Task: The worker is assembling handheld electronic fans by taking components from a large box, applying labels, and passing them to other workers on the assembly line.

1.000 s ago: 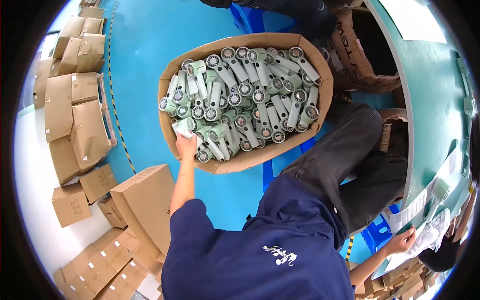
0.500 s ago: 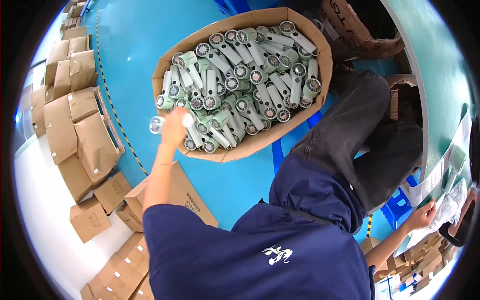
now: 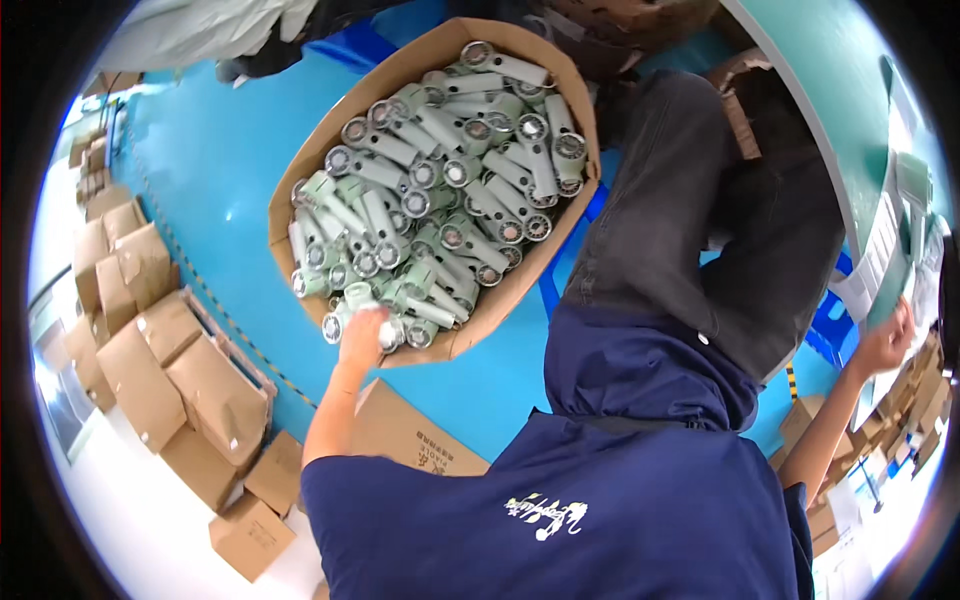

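A large open cardboard box (image 3: 285,225) is filled with pale green handheld fans (image 3: 440,130) with round grilled heads. My left hand (image 3: 366,333) is at the box's near left corner, closed on a handheld fan (image 3: 333,326) whose head sticks out to its left. Another round fan head shows just right of that hand; whether I hold it too is unclear. Off to the right, my right hand (image 3: 886,338) is by the table edge with its fingers curled closed. A crumpled clear plastic bag (image 3: 932,285) lies beside it; what the fingers hold is hidden.
The pale green table (image 3: 850,110) runs along the right, with a green fan-shaped item (image 3: 914,180) and white sheets on it. A blue stool (image 3: 832,325) stands under it. Closed cartons (image 3: 205,375) are stacked at left, and another carton (image 3: 405,430) lies below the box.
My left hand has moved from beyond the box's left edge onto its near left corner, the fan still in it. The view has shifted; my right hand stays by the plastic bag.
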Tool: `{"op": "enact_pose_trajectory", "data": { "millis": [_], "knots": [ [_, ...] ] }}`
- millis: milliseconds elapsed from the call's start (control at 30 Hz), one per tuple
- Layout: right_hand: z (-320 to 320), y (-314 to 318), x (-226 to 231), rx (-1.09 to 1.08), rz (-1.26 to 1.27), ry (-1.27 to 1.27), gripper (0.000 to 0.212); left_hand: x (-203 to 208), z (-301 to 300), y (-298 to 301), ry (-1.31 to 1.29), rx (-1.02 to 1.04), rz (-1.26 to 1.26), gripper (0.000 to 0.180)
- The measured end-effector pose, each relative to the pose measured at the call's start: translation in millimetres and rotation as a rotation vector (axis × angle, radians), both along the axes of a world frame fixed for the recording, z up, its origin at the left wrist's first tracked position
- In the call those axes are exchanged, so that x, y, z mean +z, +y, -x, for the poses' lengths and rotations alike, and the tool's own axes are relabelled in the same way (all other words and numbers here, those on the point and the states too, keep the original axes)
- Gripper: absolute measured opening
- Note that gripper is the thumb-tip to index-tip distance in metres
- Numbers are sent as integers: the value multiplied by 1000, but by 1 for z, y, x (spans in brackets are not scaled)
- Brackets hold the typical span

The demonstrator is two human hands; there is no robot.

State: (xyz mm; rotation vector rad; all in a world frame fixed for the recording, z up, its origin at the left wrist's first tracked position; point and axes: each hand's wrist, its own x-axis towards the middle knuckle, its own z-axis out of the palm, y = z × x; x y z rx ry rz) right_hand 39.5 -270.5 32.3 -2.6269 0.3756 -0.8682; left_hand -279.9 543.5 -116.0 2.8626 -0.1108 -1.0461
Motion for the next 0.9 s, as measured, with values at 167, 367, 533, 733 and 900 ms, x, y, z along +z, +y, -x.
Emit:
{"op": "enact_pose_trajectory", "data": {
  "millis": [167,367,533,733,900],
  "knots": [
    [34,101,35,361,-98,-361,29,105,-137,-90,-419,581,433,35],
    [44,297,96,1602,-219,-141,33,193,-262,-264,-543,8,948,42],
    [36,253,114,1368,96,63,42,222,-302,-346,-633,-234,1152,45],
    [55,180,105,978,-247,246,50,203,-312,-441,-400,-246,1498,43],
    [68,141,102,849,-327,406,59,175,-306,-489,-259,-166,1468,33]
  ]
}}
